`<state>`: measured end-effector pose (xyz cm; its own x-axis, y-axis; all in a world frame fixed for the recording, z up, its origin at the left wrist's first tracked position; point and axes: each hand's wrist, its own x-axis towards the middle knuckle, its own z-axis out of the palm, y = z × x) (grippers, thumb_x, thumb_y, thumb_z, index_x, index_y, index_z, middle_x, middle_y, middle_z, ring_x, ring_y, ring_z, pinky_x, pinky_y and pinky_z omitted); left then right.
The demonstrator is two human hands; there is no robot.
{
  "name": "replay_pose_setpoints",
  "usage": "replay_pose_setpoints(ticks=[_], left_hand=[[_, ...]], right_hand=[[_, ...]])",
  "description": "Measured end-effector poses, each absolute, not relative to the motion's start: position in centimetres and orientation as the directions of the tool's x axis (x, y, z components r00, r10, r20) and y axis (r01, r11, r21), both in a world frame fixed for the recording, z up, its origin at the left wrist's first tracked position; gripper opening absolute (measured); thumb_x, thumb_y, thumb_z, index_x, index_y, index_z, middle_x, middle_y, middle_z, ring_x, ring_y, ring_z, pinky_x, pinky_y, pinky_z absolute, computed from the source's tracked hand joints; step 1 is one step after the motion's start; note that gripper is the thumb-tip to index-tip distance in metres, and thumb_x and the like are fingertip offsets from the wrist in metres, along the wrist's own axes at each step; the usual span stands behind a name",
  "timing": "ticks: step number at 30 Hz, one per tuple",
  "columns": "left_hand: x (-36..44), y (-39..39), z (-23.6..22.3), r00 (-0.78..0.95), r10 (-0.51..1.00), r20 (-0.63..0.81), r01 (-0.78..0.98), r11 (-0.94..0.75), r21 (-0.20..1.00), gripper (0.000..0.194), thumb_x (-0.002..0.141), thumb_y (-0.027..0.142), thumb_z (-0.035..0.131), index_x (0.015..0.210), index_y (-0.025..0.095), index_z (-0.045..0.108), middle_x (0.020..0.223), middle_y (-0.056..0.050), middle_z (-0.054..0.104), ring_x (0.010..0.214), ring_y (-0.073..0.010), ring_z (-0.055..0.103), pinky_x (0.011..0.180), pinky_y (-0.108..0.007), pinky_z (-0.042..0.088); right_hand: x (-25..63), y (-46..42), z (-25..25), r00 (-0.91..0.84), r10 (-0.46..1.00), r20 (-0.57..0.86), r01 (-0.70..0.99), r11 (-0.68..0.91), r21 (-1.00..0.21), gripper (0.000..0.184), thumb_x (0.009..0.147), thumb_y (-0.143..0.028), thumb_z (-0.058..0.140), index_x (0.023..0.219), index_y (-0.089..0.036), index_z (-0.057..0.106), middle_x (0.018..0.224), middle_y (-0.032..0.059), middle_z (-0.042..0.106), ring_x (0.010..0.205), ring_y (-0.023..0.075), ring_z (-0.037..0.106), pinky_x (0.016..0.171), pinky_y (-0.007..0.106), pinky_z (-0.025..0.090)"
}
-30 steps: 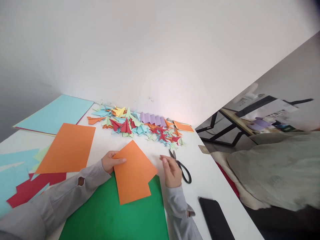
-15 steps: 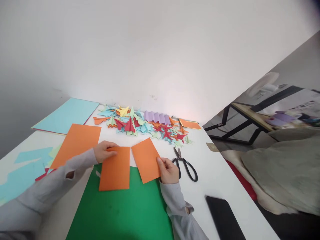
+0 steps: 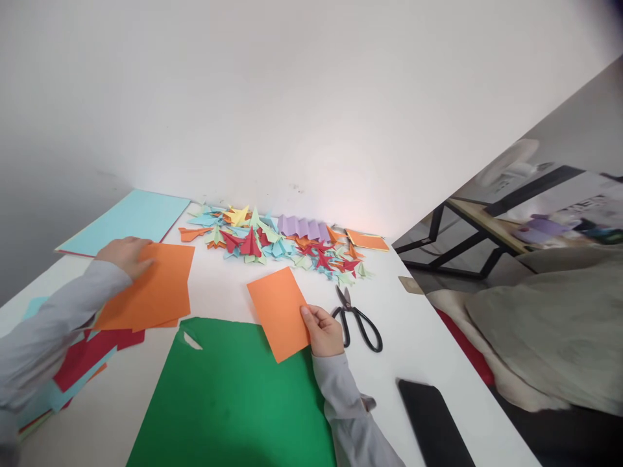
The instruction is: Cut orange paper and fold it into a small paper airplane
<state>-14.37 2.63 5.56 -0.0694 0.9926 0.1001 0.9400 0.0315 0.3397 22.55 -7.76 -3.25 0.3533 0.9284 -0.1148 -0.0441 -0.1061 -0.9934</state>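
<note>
My right hand pinches an orange paper rectangle by its right edge, thumb on top. This sheet tilts above the top of a green mat or sheet. Over on the left, my left hand is closed at the upper edge of another orange sheet; its thumb lies over the paper and the other fingertips are partly hidden. That sheet overlaps more orange paper, whose edge shows beneath it. Black-handled scissors lie just right of my right hand, blades pointing away.
Many small folded paper planes are heaped along the wall, with a pleated purple paper among them. Light blue sheets lie at back left, red paper scraps at front left. A black flat object rests near the right edge.
My left hand has carried its orange sheet from the middle leftward, onto the orange paper there. My right hand keeps its sheet almost in place. Red scraps on the left are more visible.
</note>
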Motion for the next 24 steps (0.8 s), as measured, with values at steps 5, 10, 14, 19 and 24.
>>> replay_pose_setpoints(ticks=[5, 10, 14, 19, 24], left_hand=[[-6.6, -0.5, 5.6, 0.327, 0.938, -0.117, 0.495, -0.065, 0.866, 0.057, 0.064, 0.047, 0.059, 0.111, 0.015, 0.054, 0.102, -0.011, 0.063, 0.083, -0.0211, 0.061, 0.072, -0.034, 0.05], [-0.2, -2.3, 3.1, 0.47, 0.838, -0.277, 0.191, 0.21, 0.959, 0.038, 0.06, 0.044, 0.067, 0.081, 0.012, 0.066, 0.056, -0.002, 0.062, 0.041, -0.0108, 0.053, 0.036, -0.02, 0.039], [0.9, -2.1, 0.9, 0.47, 0.861, -0.196, 0.074, 0.183, 0.98, 0.031, 0.064, 0.043, 0.065, 0.066, 0.012, 0.065, 0.044, 0.0, 0.058, 0.033, -0.0099, 0.05, 0.032, -0.019, 0.035], [0.6, -1.7, -0.6, 0.342, 0.921, -0.185, 0.026, 0.187, 0.982, 0.032, 0.061, 0.042, 0.067, 0.066, 0.011, 0.064, 0.044, -0.002, 0.06, 0.034, -0.0122, 0.052, 0.032, -0.021, 0.039], [0.5, -1.9, -0.5, 0.244, 0.944, -0.22, 0.047, 0.215, 0.975, 0.029, 0.061, 0.04, 0.067, 0.066, 0.012, 0.063, 0.038, 0.002, 0.054, 0.026, -0.0101, 0.045, 0.025, -0.019, 0.034]], right_hand=[[22.1, -7.7, -2.7, 0.257, 0.943, -0.21, -0.165, -0.172, -0.971, 0.035, 0.054, -0.048, 0.072, 0.06, -0.014, 0.064, 0.048, -0.0009, 0.059, 0.042, 0.008, 0.046, 0.04, 0.02, 0.037], [22.2, -8.0, -2.8, 0.259, 0.953, -0.155, -0.103, -0.132, -0.986, 0.035, 0.051, -0.046, 0.075, 0.049, -0.015, 0.058, 0.037, -0.0051, 0.048, 0.035, 0.005, 0.036, 0.035, 0.018, 0.029], [23.1, -8.2, -2.6, 0.319, 0.941, -0.115, -0.122, -0.079, -0.989, 0.032, 0.052, -0.044, 0.075, 0.052, -0.015, 0.061, 0.041, -0.0035, 0.053, 0.037, 0.0064, 0.041, 0.036, 0.019, 0.032], [23.5, -8.6, -1.8, 0.282, 0.951, -0.126, -0.174, -0.078, -0.982, 0.028, 0.058, -0.042, 0.073, 0.058, -0.017, 0.061, 0.037, -0.0048, 0.053, 0.029, 0.0065, 0.04, 0.029, 0.019, 0.026], [23.3, -8.7, -1.3, 0.299, 0.945, -0.133, -0.143, -0.094, -0.985, 0.034, 0.059, -0.042, 0.073, 0.05, -0.016, 0.052, 0.034, -0.0055, 0.05, 0.025, 0.0051, 0.037, 0.027, 0.017, 0.023]])
